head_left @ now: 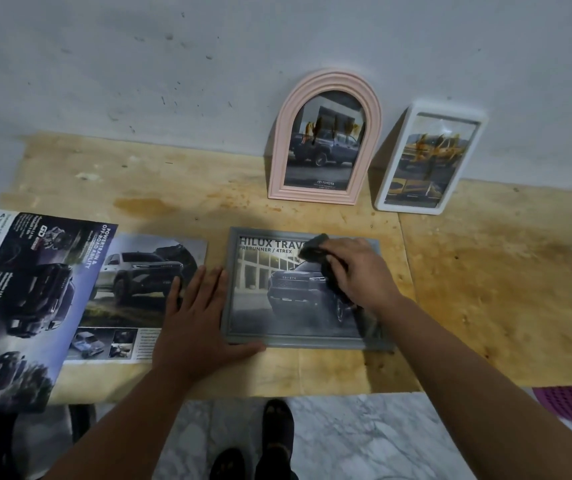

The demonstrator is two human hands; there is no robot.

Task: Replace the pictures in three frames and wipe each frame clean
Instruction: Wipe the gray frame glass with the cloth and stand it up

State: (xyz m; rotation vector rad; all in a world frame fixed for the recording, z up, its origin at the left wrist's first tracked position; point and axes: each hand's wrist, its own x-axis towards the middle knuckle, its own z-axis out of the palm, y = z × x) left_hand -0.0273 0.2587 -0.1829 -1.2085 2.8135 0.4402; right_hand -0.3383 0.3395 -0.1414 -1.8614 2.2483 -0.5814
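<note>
Grip: a dark cloth (326,261) is pinched in the curled right hand (357,271) and pressed on the glass of the grey frame (298,341); the left hand (198,313) is laid flat, fingers spread, against that frame's left edge.
Hidden: the frame's right side is covered by hand and cloth; its title is cut off.
Around: car brochures (35,299) are spread on the left; a pink arched frame (326,140) and a white frame (430,161) are leaned against the wall.
Frame: flat on the wooden counter (485,289), a truck picture inside.
</note>
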